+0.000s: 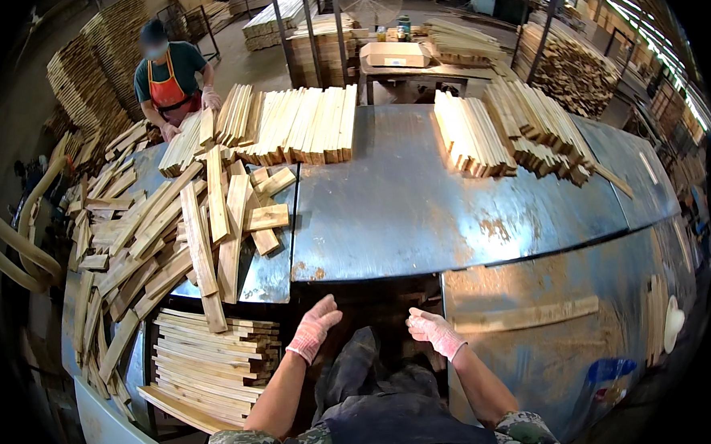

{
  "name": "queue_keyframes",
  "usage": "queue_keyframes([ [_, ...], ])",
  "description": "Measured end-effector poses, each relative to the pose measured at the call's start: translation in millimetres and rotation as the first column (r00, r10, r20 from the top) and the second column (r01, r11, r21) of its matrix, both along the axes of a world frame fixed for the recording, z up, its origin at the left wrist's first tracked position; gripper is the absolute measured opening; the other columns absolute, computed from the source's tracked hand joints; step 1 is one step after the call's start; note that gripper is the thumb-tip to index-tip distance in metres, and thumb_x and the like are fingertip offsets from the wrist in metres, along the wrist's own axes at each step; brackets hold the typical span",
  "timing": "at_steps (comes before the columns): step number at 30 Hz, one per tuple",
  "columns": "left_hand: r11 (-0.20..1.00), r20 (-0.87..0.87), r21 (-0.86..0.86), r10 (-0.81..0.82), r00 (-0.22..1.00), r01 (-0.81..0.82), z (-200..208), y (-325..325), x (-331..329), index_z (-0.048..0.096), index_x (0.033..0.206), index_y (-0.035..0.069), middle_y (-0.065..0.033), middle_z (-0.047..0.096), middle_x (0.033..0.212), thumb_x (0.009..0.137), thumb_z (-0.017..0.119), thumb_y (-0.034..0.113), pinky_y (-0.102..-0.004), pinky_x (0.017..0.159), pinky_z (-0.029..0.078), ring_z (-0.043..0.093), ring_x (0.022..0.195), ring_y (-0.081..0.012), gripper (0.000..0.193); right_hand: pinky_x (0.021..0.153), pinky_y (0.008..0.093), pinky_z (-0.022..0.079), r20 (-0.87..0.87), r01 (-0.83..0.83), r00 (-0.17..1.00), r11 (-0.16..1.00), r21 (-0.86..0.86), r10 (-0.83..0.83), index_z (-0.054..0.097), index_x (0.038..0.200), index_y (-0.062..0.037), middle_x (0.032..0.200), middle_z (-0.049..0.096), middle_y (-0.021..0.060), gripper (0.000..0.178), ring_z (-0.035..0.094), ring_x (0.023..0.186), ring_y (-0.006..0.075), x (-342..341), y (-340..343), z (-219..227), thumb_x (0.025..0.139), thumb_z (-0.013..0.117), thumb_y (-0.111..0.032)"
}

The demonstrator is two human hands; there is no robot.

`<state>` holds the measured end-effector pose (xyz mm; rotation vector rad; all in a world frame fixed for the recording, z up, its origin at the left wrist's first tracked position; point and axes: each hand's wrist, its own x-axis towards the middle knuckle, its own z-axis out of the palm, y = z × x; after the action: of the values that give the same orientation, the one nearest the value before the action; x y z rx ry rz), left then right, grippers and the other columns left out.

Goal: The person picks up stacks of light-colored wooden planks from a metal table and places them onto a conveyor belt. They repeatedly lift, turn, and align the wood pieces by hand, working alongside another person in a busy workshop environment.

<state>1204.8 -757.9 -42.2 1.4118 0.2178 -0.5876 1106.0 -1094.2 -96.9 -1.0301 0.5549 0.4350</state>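
My left hand, in a pale pink-white glove, is raised above the dark gap at the near edge of the metal table. Its fingers are loosely bent, with the thumb a little apart and nothing in them. Across the gap, my right hand wears a similar glove. Its fingers curl inward, and no object shows in them. A stack of wooden strips stands left of my left hand. To the right of my right hand, a single wooden strip lies on a dusty, worn board.
Loose wood pieces are heaped on the left. Rows of strips line the far edge, and more bundles lie at far right. A co-worker in a red apron handles strips at the far left. A blue-rimmed container stands near right.
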Motion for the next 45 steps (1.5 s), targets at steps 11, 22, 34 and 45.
queue_keyframes([
  [11,0.865,0.308,0.138,0.426,0.851,-0.483,-106.6,-16.5,433.5,0.023,0.167,-0.008,-0.0296,0.039,0.168,0.088,0.078,0.011,-0.0405,0.127,0.033,0.039,0.156,-0.0366,0.098,0.107,0.0324,0.05,-0.062,-0.265,0.964,0.959,-0.098,0.26,0.04,0.165,0.0024,0.133,0.068,0.0048,0.079,0.065,0.118,0.0162,345.3,-56.4,-3.2,0.101,0.077,-0.027],
  [22,0.637,0.219,0.427,0.616,0.757,-0.642,-174.9,71.8,712.2,0.047,0.15,-0.006,-0.022,0.068,0.123,0.083,0.084,0.024,-0.0424,0.09,0.055,0.067,0.102,-0.0316,0.082,0.117,0.0335,0.044,-0.002,-0.111,0.992,0.892,-0.439,0.122,0.013,0.172,0.0042,0.15,0.059,0.0121,0.094,0.058,0.135,0.0225,662.3,-25.9,-86.6,0.105,0.073,-0.025],
  [34,0.733,0.131,0.598,0.31,0.942,-0.324,-132.7,17.9,665.2,0.06,0.116,0.001,-0.0101,0.067,0.089,0.09,0.086,0.027,-0.0332,0.055,0.052,0.063,0.067,-0.0155,0.045,0.098,0.0387,0.052,0.069,0.001,0.994,0.64,-0.769,0.083,0.071,0.126,-0.0002,0.108,0.075,0.0114,0.051,0.066,0.103,0.0195,774.8,-55.3,-80.6,0.107,0.065,-0.047],
  [45,0.948,0.088,0.11,0.291,0.953,-0.3,-140.0,-20.4,812.4,0.027,0.169,-0.001,-0.0216,0.064,0.145,0.098,0.081,0.035,-0.0383,0.111,0.05,0.063,0.129,-0.027,0.096,0.093,0.0393,0.055,0.047,0.032,0.999,0.521,-0.853,0.017,0.074,0.125,0.0024,0.11,0.078,0.0156,0.065,0.071,0.1,0.025,885.0,-79.0,-56.7,0.103,0.066,-0.059],
])
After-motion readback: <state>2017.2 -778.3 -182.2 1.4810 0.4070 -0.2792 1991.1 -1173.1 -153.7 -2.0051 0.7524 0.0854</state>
